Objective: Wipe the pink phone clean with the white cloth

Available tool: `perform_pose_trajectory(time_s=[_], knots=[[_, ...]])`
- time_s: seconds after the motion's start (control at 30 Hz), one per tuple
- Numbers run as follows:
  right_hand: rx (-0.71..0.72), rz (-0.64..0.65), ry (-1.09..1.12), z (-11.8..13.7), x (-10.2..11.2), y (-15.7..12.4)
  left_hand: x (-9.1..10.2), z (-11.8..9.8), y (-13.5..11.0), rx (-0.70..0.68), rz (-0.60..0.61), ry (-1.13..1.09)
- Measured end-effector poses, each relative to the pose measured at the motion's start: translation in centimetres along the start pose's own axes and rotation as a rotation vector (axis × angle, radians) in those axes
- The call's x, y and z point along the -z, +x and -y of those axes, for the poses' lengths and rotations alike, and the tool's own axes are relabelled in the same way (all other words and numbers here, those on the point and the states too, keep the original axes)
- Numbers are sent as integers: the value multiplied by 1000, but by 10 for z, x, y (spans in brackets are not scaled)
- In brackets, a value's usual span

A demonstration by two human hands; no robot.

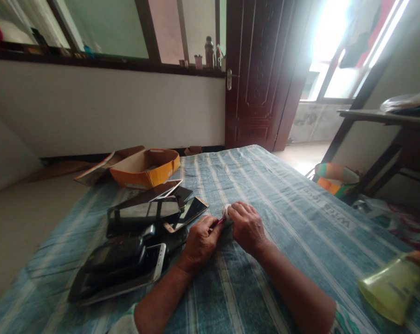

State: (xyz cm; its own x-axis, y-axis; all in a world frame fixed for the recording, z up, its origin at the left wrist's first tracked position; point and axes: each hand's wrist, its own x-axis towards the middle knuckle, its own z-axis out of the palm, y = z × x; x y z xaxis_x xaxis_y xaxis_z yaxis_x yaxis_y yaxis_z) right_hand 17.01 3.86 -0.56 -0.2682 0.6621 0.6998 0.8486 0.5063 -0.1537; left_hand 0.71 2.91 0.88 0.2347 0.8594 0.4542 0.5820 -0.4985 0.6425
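Note:
Both of my hands meet low over the striped blue cloth, right of a heap of devices. My left hand (200, 241) is closed around a thin red stick-like piece (217, 223), most of it hidden by the fingers. A small white round object (226, 212) is gripped in the bent fingers of my right hand (247, 227); its kind is not clear. The red piece and the white object come close together, and I cannot tell whether they are joined. Just left of my left hand lies a gold-framed smartphone (188, 215).
Left on the blue cloth (282, 222) are a white-edged tablet (159, 264), a black device (114, 255) and a glossy dark panel (145, 211). Behind them stands an open orange cardboard box (147, 174). A translucent yellow container (390, 287) lies at the right.

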Motion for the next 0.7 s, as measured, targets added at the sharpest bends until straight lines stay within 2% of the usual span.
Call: perform_pose_trajectory(time_s=[0.37, 0.5, 0.7], knots=[[81, -7, 22, 20, 1, -3, 2, 1, 2, 0, 25, -18], [77, 7, 0, 12, 0, 0, 1, 2, 2, -6, 21, -42], [-15, -8, -79, -6, 1, 1, -1, 4, 0, -3, 10, 6]])
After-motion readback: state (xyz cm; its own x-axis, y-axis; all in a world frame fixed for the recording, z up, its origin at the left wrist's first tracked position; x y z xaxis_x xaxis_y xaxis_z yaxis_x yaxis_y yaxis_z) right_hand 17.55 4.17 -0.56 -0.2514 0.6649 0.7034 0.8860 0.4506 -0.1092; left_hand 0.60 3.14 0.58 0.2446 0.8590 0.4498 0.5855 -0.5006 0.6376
